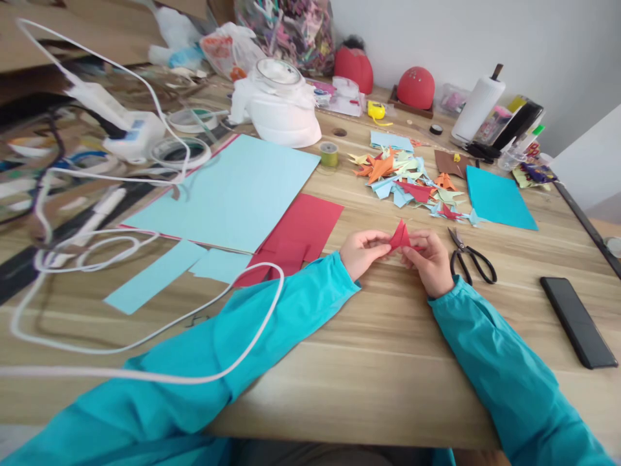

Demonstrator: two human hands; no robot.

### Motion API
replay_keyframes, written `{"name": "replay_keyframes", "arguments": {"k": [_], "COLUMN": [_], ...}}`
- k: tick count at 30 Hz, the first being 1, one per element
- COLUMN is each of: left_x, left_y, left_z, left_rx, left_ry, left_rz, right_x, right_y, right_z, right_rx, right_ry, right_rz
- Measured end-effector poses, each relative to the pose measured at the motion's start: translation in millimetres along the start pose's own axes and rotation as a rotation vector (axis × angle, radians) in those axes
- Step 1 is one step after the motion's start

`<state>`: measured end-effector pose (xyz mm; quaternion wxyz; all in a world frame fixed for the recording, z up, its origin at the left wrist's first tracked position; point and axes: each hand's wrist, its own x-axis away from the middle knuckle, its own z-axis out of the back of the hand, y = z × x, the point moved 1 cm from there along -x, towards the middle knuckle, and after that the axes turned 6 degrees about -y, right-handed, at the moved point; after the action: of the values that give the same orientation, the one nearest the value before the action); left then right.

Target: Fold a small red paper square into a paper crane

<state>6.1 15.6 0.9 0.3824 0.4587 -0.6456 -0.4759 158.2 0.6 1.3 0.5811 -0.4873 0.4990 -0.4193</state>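
Note:
A small folded piece of red paper (pixel 400 237) with a pointed top is held between both hands above the table. My left hand (pixel 363 254) pinches its left side, and my right hand (pixel 429 260) grips its right side with thumb and fingers. Beyond the hands lies a pile of folded paper cranes (pixel 407 178) in orange, blue, yellow, green and red. Black-handled scissors (pixel 470 257) rest just right of my right hand. Red paper sheets (pixel 315 223) lie to the left of my left hand.
Light blue sheets (pixel 233 188) and a cut strip (pixel 154 277) lie left. A white cable (pixel 242 362) loops over my left sleeve. A thread spool (pixel 328 155) stands behind. At right are a turquoise sheet (pixel 501 199) and a phone (pixel 578 321).

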Motion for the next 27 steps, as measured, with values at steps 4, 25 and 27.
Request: {"name": "replay_keyframes", "arguments": {"k": [4,25,27], "left_x": [0.6,1.3,0.8], "left_y": [1.1,1.9,1.0], "left_z": [-0.5,-1.1,-1.0], "left_rx": [-0.006,-0.099,-0.083], "left_ry": [-0.011,-0.081,-0.097], "left_rz": [0.003,-0.085,-0.096], "right_x": [0.9,3.2,2.7], "right_y": [-1.2,-4.0,-3.4], "right_z": [-0.6,-2.3,-2.3], "right_rx": [0.033,0.154,0.146], "right_ry": [-0.054,-0.121,-0.093], "right_rz": [0.003,-0.028,-0.047]}}
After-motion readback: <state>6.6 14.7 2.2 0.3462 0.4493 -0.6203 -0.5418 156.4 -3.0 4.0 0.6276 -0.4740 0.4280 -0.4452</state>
